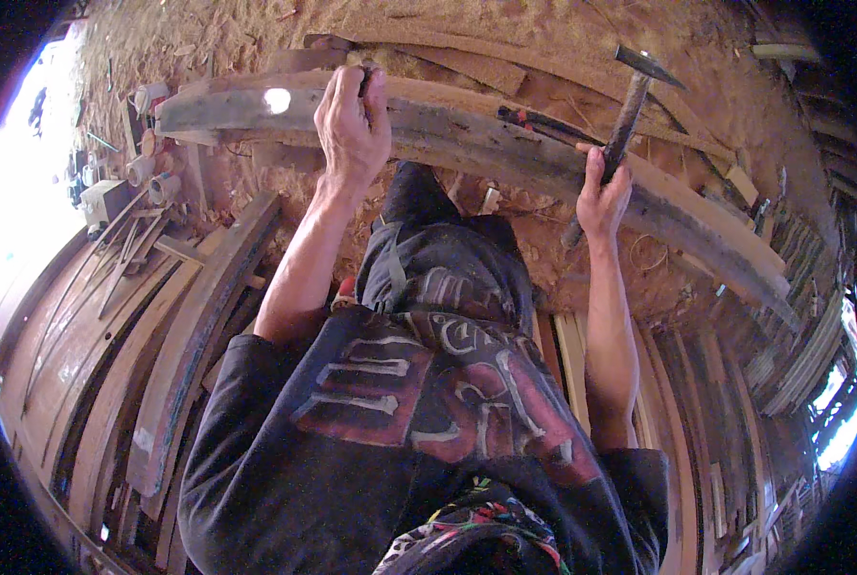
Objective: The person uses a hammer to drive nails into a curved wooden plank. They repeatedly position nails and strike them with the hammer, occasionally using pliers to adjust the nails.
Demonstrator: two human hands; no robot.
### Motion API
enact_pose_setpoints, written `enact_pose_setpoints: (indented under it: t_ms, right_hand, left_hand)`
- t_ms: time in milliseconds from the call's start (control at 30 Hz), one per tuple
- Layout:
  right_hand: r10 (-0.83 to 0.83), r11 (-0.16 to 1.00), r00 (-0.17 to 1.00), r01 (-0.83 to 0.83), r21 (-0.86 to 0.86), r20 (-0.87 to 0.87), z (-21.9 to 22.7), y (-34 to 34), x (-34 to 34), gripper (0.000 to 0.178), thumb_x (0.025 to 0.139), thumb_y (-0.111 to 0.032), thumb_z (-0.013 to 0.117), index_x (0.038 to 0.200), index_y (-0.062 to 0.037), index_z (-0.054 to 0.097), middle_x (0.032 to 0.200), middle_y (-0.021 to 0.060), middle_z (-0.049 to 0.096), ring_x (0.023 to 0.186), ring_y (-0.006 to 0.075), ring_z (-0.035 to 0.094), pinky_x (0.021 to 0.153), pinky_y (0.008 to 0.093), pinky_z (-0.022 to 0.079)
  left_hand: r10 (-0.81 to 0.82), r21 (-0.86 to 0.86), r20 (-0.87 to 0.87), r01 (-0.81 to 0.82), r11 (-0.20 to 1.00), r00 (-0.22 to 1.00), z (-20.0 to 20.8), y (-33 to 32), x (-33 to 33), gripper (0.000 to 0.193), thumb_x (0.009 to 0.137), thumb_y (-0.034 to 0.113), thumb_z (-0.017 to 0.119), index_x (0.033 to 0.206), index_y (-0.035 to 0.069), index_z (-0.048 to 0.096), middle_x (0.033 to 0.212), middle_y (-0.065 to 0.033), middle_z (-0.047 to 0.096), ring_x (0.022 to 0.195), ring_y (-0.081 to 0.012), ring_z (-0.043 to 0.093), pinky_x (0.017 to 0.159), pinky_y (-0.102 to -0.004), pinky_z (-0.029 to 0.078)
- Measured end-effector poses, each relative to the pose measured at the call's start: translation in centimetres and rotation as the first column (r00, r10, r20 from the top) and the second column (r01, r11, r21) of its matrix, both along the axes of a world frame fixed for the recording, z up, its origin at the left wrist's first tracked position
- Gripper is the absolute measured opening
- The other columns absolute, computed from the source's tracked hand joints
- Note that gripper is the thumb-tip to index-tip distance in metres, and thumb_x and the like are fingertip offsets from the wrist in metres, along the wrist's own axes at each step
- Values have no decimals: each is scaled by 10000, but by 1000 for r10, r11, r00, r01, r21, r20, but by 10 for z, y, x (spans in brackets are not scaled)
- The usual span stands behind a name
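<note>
A long, weathered timber beam with a dark grey face and a paler brown far edge (457, 134) lies crosswise in front of the person, its long axis running from left to right; its bowed outline may owe something to the lens. The left hand (354, 129) is over the beam, left of its middle, with fingers curled closed near the far edge; a dark bit shows between thumb and fingers, but whether something is pinched there cannot be told. The right hand (604, 192) grips the handle of a hammer with a worn, greyish shaft and a dark metal head (628, 115), well apart from the left hand and off to its right. The hammer's shaft slants away from the person, crossing over the beam in this view, with its head up and to the right, beyond the beam's far edge as seen from here. The left hand is thus the nearer to the beam's left end, where a bright round patch of light falls on the grey face. A slim dark tool with a red mark (544, 125) rests along the beam between the hands, nearer the right.
</note>
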State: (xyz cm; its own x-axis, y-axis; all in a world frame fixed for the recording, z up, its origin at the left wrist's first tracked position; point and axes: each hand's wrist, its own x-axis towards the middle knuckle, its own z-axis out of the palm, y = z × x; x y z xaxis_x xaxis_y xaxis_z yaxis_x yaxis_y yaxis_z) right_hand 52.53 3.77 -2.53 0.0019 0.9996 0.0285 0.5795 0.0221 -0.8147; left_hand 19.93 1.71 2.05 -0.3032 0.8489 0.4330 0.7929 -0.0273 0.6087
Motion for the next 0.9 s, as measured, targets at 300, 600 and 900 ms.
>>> enact_pose_setpoints:
  t_ms: [300,600,900]
  right_hand:
    - [507,862,861,-507,5,-34,95,-29,-85,278,916,-286,603,953,-11,621,893,203,599,897,406,562,843,481,429]
    - [594,778,793,-524,-347,136,42,102,-38,356,950,-360,608,1038,-16,625,990,168,651,939,301,627,833,382,486]
    - [889,452,242,-605,-655,390,-30,123,7,459,865,-268,721,1208,-24,540,1183,208,613,1163,395,567,971,493,461]
  left_hand:
    - [-39,-77,933,306,949,357,50,-29,84,313,910,263,715,1076,33,583,878,14,579,832,-76,534,726,-244,447]
    - [132,-291,574,51,955,808,71,-42,-32,229,962,260,644,917,38,611,746,25,584,639,-81,489,582,-258,397]
    - [378,-428,-166,-412,805,911,99,-49,-84,347,912,287,675,1095,-2,615,896,-209,701,801,-365,689,734,-408,511]
